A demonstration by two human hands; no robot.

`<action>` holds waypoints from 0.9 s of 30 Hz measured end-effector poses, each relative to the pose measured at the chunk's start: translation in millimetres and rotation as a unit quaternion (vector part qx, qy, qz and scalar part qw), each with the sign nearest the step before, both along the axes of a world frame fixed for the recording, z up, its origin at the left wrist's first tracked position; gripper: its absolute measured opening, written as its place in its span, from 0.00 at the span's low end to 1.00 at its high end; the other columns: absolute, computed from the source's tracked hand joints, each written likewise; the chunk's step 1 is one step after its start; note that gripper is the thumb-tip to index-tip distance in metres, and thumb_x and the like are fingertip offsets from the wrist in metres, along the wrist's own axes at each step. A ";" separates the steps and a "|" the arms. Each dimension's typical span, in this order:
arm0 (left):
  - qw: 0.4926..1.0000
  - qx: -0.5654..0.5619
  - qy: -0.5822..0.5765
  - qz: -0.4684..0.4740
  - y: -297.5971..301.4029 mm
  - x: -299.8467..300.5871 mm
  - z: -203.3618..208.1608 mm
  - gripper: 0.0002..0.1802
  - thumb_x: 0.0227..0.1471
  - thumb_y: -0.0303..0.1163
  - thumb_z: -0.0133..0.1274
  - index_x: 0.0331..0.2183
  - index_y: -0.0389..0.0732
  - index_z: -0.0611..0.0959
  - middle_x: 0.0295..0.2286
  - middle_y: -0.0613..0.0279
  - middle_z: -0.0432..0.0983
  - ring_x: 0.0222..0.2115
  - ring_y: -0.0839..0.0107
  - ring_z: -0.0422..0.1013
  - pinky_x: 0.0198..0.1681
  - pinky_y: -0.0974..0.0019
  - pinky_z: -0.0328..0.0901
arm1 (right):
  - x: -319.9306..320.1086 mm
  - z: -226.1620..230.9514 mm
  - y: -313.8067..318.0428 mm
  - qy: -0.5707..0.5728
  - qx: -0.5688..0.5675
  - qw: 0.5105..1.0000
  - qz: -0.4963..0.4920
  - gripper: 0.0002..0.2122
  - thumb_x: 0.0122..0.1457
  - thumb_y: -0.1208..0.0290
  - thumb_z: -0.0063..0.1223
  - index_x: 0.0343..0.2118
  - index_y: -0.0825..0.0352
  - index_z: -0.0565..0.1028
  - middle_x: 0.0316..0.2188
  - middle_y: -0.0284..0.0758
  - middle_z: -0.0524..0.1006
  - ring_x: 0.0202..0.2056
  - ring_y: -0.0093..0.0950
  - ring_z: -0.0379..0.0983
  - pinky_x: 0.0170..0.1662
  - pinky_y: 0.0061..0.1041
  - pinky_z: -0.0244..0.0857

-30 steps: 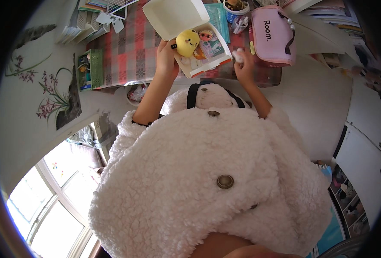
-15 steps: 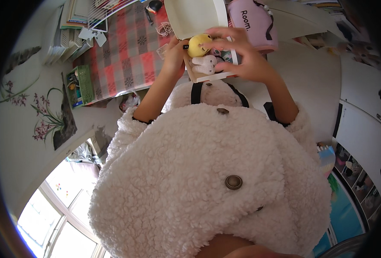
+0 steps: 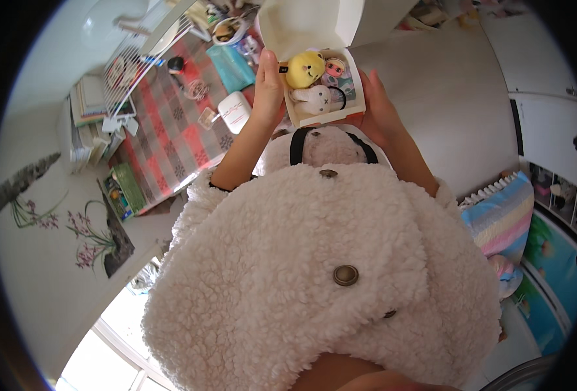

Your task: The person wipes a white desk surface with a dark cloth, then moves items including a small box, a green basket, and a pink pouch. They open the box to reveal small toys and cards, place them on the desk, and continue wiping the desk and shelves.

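Note:
A white cardboard box with its lid folded back is held between my two hands. My left hand grips its left wall, thumb up along the edge. Around the right wall is my right hand, its fingers partly hidden under and behind the box. Inside, a round yellow plush toy with a small black tag lies at the far left. A white plush bunny lies nearer me. To their right are a small pink doll-faced piece and a black ring-shaped band.
On the left stands a table with a red and grey checked cloth. It carries a white case, a teal pouch, a white wire rack and books. A green basket sits at its near edge. A striped cloth hangs at right.
My right hand has moved from above the box's contents to its right wall. The view has turned rightward with the box, and the pink bag is out of sight.

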State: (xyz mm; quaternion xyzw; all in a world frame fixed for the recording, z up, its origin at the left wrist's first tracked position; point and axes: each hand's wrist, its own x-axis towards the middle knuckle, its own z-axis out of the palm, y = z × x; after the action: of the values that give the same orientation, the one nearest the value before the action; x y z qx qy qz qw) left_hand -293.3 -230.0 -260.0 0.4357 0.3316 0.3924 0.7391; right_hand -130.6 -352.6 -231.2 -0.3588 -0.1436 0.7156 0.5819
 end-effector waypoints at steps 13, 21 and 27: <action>0.998 -0.005 0.034 -0.053 -67.5 143.2 26.6 0.36 0.62 0.57 0.34 0.57 0.36 0.61 0.51 0.53 0.66 0.50 0.62 0.68 0.51 0.61 0.67 | 117.3 8.7 -94.0 -0.021 -0.006 0.994 -0.107 0.27 0.66 0.58 0.37 0.65 0.58 0.48 0.58 0.34 0.63 0.53 0.32 0.68 0.47 0.39 0.73; 0.994 -0.062 0.005 -0.090 -91.6 186.4 30.2 0.31 0.62 0.53 0.38 0.52 0.35 0.65 0.46 0.52 0.70 0.45 0.59 0.72 0.48 0.57 0.70 | 151.8 11.6 -127.1 -0.041 -0.001 0.989 -0.140 0.30 0.62 0.71 0.43 0.66 0.56 0.47 0.58 0.34 0.62 0.54 0.30 0.66 0.48 0.36 0.72; 0.993 -0.077 0.045 -0.073 -93.7 213.1 24.6 0.28 0.62 0.52 0.40 0.47 0.33 0.67 0.39 0.51 0.72 0.39 0.62 0.75 0.40 0.60 0.73 | 168.4 12.3 -138.9 -0.228 0.012 0.955 -0.190 0.27 0.58 0.72 0.53 0.61 0.53 0.60 0.58 0.34 0.63 0.55 0.31 0.64 0.47 0.32 0.70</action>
State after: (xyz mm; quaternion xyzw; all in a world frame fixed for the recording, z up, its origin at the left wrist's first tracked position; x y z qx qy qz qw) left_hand -80.2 -323.7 -235.4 0.4175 0.3608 0.2910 0.7815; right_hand 37.8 -491.6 -218.9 -0.5264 -0.2100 0.4890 0.6631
